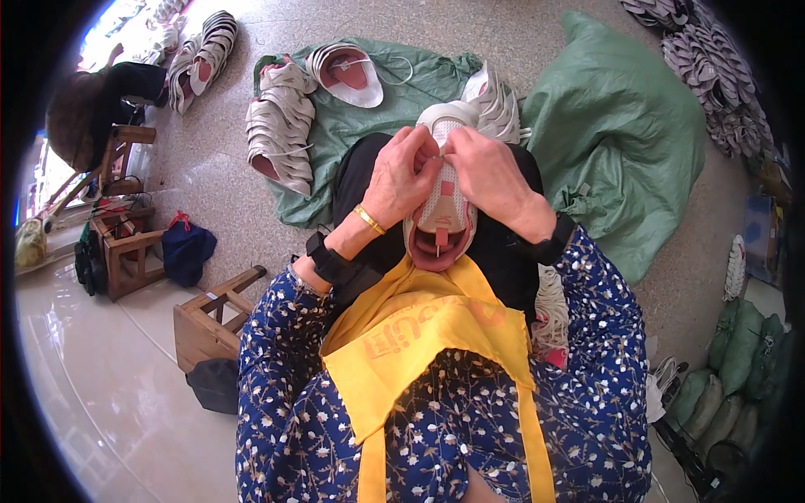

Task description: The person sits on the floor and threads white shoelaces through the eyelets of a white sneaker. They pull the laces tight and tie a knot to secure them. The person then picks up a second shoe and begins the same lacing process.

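A white and beige shoe upper with pink lining and a pink tab lies between my knees, its toe pointing away from me. My left hand bends over its left side, thumb and fingers pinched together above the tongue. From the other side my right hand meets it, fingers curled and closed at the same spot. Whatever lies between the fingertips is too small to make out. Beyond the hands, a stack of white shoe uppers leans next to the toe.
A green woven sheet bears a stack of uppers and a single upper with a white cord. At right lies a bulging green sack. A wooden stool stands at left; farther off, another person sits low.
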{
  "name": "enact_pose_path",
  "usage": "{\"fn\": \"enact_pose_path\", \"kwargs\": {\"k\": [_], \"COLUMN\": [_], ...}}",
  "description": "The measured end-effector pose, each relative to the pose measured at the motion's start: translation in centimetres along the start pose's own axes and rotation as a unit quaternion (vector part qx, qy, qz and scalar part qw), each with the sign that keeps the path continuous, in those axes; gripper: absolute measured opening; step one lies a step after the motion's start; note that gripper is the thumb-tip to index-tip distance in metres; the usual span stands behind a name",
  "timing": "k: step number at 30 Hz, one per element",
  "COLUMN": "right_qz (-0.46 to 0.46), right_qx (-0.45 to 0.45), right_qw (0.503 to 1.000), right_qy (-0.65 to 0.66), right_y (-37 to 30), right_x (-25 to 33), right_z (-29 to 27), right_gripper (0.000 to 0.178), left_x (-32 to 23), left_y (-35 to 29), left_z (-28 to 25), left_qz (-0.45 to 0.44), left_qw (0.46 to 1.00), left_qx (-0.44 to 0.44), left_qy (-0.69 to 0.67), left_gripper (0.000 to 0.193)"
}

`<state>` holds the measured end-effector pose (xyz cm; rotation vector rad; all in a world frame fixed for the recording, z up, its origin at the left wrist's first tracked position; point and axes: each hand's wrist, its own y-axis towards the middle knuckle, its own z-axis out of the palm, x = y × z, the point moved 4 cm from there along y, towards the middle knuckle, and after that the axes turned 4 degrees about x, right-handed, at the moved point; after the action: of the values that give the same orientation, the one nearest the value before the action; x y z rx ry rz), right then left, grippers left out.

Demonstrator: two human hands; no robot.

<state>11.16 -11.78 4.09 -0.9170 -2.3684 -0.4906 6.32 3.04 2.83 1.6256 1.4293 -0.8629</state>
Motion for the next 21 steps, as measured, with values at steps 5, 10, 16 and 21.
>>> {"fn": "enact_pose_path", "kwargs": {"k": [5,10,16,21], "right_qz": [0.023,0.031,0.096,0.097], "right_qx": [-0.02,0.017,0.048,-0.012], "right_qw": [0.997,0.994,0.992,0.994], "right_qy": [0.075,0.104,0.073,0.045], "right_y": [-0.2,-0.2,-2.3,-4.7], "right_x": [-0.6,-1.2,-1.4,-1.2], "right_z": [-0.5,-1.5,-3.4,-3.5], "right_gripper": [0.013,0.012,0.01,0.011], "left_x": [0.7,1.5,2.5,5.2], "left_y": [0.6,1.3,0.7,-3.4], "left_z": [0.4,0.4,-3.8,-12.6], "left_qz": [0.025,0.041,-0.031,-0.165], "left_qw": [0.999,0.998,0.996,0.974], "left_qx": [0.003,0.028,0.075,0.043], "left_qy": [0.034,0.031,0.039,-0.149], "left_gripper": [0.012,0.012,0.006,0.006]}}
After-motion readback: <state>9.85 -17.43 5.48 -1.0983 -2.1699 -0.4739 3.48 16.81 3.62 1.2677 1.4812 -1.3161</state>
